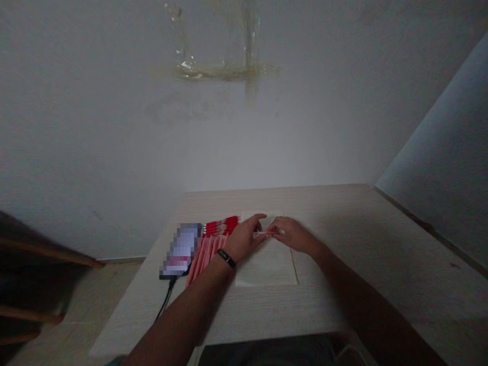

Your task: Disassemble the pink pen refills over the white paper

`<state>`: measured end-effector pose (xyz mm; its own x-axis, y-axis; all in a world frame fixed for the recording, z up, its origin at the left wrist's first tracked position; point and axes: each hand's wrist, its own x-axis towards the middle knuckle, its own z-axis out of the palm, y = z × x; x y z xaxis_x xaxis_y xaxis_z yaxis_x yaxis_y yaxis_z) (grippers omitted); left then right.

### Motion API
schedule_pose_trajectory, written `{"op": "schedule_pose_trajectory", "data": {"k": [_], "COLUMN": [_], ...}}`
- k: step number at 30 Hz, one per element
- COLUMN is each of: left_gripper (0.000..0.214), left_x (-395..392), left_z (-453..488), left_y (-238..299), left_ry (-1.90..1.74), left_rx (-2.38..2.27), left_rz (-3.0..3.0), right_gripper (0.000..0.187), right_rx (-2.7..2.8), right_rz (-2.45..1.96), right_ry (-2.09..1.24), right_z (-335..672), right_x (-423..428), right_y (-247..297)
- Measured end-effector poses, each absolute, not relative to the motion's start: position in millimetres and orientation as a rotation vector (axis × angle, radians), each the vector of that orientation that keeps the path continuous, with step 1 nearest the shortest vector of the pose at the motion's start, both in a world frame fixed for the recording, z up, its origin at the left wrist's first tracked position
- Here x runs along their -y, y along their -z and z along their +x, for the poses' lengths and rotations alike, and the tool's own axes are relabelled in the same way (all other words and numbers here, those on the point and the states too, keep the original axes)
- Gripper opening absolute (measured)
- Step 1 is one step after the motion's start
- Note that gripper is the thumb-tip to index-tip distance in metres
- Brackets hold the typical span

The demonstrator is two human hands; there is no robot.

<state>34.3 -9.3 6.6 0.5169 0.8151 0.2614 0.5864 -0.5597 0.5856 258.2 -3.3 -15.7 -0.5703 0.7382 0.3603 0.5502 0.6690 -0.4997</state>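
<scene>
My left hand (246,238), with a dark band on its wrist, is over a pale sheet of paper (267,269) on the table. Facing it, my right hand (293,235) has its fingertips pinched together. A thin, pale pinkish strip (269,233) runs between the fingertips of both hands; its exact kind is too small to tell. Left of the paper lie several red pencils (217,227) with sharpened tips. Below them is a row of long pink sticks (204,256), partly hidden behind my left hand and forearm.
A phone (181,251) with a blurred screen lies at the table's left, a black cable (165,300) running from it. The wooden table (335,203) meets a grey wall (305,127) with peeling tape (217,73). A wooden frame (46,251) stands at the lower left.
</scene>
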Motion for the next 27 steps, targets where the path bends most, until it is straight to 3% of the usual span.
{"op": "schedule_pose_trajectory", "data": {"k": [2, 5, 9, 14, 19, 27], "left_gripper": [0.055, 0.035, 0.026, 0.034, 0.026, 0.021], "left_x": [9.2, 7.8, 4.9, 5.0, 8.3, 2.4], "left_z": [33.3, 31.7, 30.0, 29.2, 29.7, 29.8], "left_y": [-6.8, -7.2, -3.3, 7.6, 10.5, 3.8], "left_ry": [-0.759, -0.718, -0.565, -0.438, -0.363, -0.585], "left_rx": [-1.164, -1.251, -1.4, -1.519, -1.485, -1.421], "left_rz": [2.332, 2.362, 2.392, 2.331, 2.351, 2.363], "right_gripper": [0.008, 0.007, 0.006, 0.006, 0.007, 0.013], "right_rx": [2.315, 2.269, 2.238, 2.231, 2.231, 2.242], "right_rz": [-0.999, -1.046, -1.097, -1.123, -1.144, -1.145], "right_ry": [-0.427, -0.37, -0.331, -0.3, -0.295, -0.206], "right_z": [260.3, 265.1, 271.1, 272.6, 272.6, 279.3], "right_x": [1.3, -1.4, -2.5, -1.6, -1.8, -4.4], "right_y": [17.2, 17.6, 14.2, 10.4, 10.9, 6.1]}}
